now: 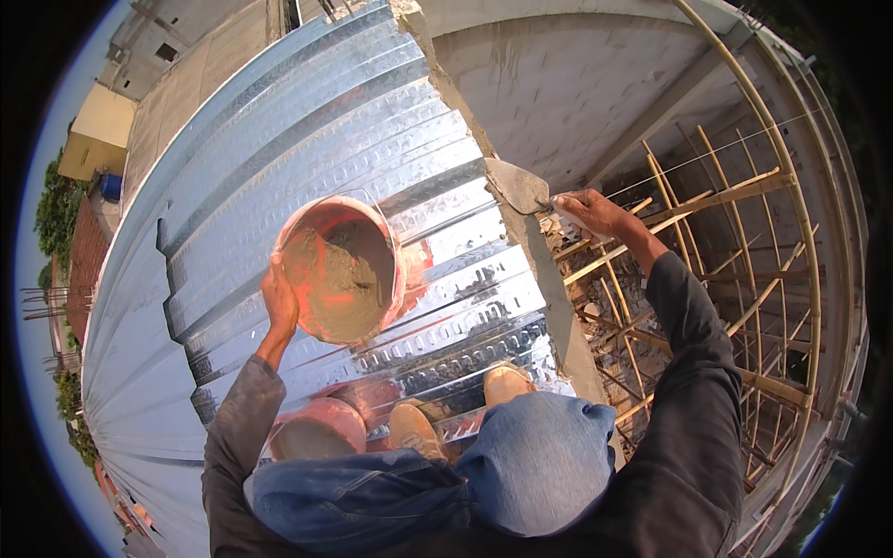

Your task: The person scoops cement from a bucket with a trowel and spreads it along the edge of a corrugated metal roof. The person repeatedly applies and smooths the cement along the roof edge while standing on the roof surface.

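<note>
My left hand (281, 299) grips the side of a reddish bucket (395, 260) half full of wet grey mortar (344, 279) above the corrugated metal roofing. My right hand (595, 212) is closed on the handle of a trowel (510, 186), whose blade lies over a rough band of grey mortar (544, 288) along the right edge of the sheets. A second reddish bucket (344, 423) with grey contents sits by my feet, partly hidden behind my leg.
My boots (507, 383) stand on the shiny ribbed sheets (214, 270) near their edge. To the right is a drop with bamboo scaffolding (781, 158) and a concrete wall (539, 84). Buildings (102, 130) and trees stand beyond the roof at the left.
</note>
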{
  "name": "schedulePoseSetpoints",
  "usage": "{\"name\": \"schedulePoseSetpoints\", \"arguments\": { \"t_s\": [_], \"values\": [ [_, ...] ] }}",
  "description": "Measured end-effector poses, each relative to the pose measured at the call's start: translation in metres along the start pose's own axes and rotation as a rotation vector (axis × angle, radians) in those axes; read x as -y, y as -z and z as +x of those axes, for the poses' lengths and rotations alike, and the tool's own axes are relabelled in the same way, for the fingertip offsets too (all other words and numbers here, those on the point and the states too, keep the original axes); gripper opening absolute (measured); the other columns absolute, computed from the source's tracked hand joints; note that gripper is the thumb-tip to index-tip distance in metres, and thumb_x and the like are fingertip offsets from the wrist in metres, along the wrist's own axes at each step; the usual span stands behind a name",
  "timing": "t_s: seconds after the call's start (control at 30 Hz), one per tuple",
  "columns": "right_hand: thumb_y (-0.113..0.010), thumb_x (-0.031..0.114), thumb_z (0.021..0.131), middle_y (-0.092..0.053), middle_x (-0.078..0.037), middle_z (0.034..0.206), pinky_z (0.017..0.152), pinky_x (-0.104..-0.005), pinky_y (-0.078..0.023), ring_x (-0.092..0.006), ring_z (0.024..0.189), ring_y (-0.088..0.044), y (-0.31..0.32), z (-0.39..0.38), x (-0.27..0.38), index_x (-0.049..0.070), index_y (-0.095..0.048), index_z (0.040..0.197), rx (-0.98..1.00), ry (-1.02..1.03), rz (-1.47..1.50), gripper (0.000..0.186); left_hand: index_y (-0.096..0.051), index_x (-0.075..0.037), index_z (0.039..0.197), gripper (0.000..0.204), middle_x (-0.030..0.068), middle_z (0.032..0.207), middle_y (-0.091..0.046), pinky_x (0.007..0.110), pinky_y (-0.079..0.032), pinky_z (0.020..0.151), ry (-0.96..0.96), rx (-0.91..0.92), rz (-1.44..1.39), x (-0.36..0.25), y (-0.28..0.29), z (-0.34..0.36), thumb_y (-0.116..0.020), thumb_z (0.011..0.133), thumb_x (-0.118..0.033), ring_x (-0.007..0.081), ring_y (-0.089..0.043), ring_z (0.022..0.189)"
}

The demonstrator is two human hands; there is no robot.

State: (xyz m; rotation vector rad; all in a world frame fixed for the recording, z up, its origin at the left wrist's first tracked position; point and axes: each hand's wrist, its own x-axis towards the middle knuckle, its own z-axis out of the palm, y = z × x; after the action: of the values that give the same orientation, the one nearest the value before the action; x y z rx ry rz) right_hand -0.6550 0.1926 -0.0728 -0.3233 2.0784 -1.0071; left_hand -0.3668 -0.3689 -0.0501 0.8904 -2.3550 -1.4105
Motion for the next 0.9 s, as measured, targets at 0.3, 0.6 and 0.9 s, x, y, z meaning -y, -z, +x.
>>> {"name": "schedulePoseSetpoints", "arguments": {
  "t_s": [0.3,0.6,0.9],
  "values": [
    [-0.054,0.054,0.113,-0.059,-0.001,0.069,0.05,-0.0314,-0.05,-0.0109,0.056,-0.058,-0.019,-0.076,-0.02,0.002,-0.064,0.149,-0.005,-0.039,-0.043,0.064,-0.069,0.007,0.137,0.076,0.0151,0.117,-0.075,0.039,-0.05,0.098,-0.074,-0.055,0.007,-0.012,-0.01,-0.007,-0.039,0.116,-0.06,0.0201,-0.063,0.11],
    [-0.068,0.04,0.106,-0.061,-0.002,0.078,0.051,-0.0293,-0.048,-0.0096,0.061,-0.058,-0.015,-0.005,0.056,-0.002,-0.063,0.127,-0.263,0.091,0.162,0.047,-0.066,0.007,0.14,0.075,0.0167,0.123,-0.075,0.04,-0.05,0.102,-0.041,-0.045,0.081,-0.004,0.005,-0.006,-0.038,0.117,-0.059,0.0225,-0.066,0.116],
    [-0.066,0.034,0.105,-0.066,-0.011,0.067,0.053,-0.0407,-0.053,-0.0207,0.056,-0.065,0.046,0.222,0.113,-0.006,-0.07,0.098,-0.358,0.15,0.019,0.042,-0.065,0.007,0.14,0.074,0.015,0.121,-0.075,0.038,-0.051,0.1,-0.058,0.0,0.057,-0.005,-0.027,0.007,-0.035,0.118,-0.057,0.0205,-0.066,0.112]
  ]
}}
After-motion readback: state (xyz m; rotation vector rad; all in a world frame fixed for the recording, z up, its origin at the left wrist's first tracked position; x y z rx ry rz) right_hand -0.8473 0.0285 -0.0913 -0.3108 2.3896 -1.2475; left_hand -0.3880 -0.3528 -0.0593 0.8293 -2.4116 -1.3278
